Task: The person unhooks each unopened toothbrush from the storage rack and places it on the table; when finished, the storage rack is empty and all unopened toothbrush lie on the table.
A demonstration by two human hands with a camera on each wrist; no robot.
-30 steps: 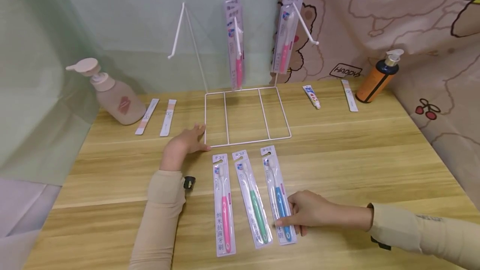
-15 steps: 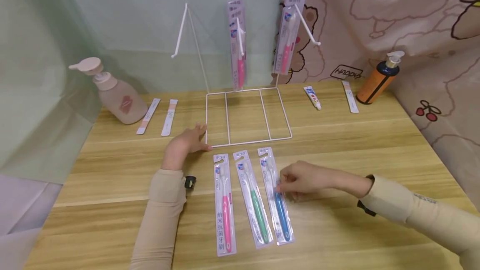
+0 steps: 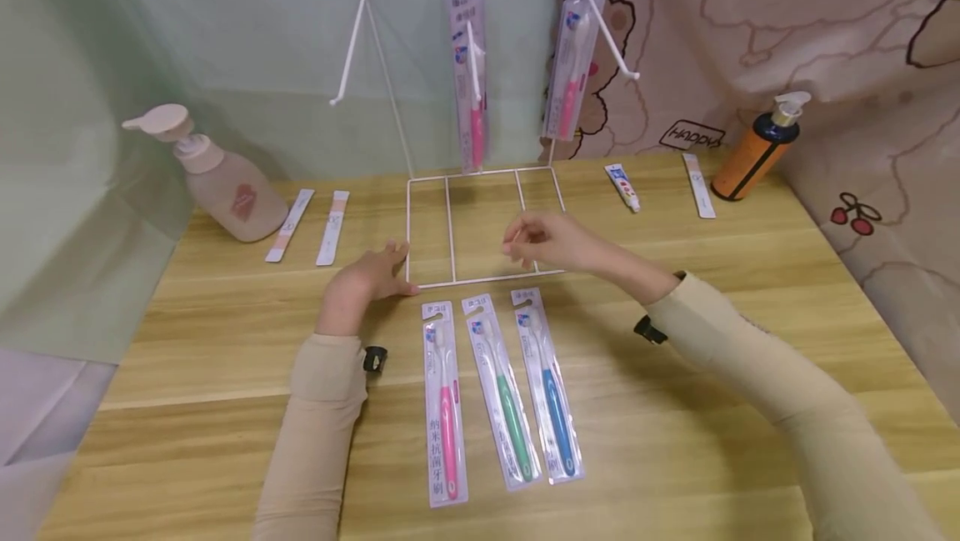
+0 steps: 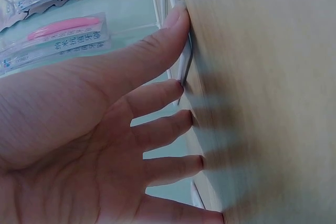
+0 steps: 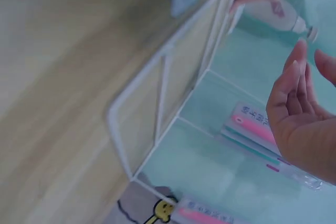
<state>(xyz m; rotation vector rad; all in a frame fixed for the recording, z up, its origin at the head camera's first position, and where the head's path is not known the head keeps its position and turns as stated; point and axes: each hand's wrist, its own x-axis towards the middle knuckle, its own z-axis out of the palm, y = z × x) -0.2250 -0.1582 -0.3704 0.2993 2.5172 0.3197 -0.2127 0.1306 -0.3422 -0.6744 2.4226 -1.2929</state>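
Observation:
My left hand (image 3: 365,281) rests at the left front corner of a white wire rack (image 3: 409,232). Its fingers are spread and fairly straight, with thumb and fingertips touching the base wire and tabletop in the left wrist view. Above the rack's base hovers my right hand (image 3: 551,241), fingers loosely bent and holding nothing. In front of the rack lie three packaged toothbrushes: pink (image 3: 447,433), green (image 3: 511,416) and blue (image 3: 555,416). More packaged pink toothbrushes hang from the rack's middle hook (image 3: 474,66) and right hook (image 3: 611,41); the left hook (image 3: 348,57) is bare.
A pale pump bottle (image 3: 232,191) leans at the left back beside two slim sachets (image 3: 290,226). At the right back are a small toothpaste tube (image 3: 623,188), another sachet (image 3: 699,187) and an orange pump bottle (image 3: 750,162). Fabric hangs behind the wooden table (image 3: 675,408).
My right hand has let go of the blue toothbrush package and moved forward and left, up over the rack's base. The blue package shifted slightly left. My left hand stays at the rack.

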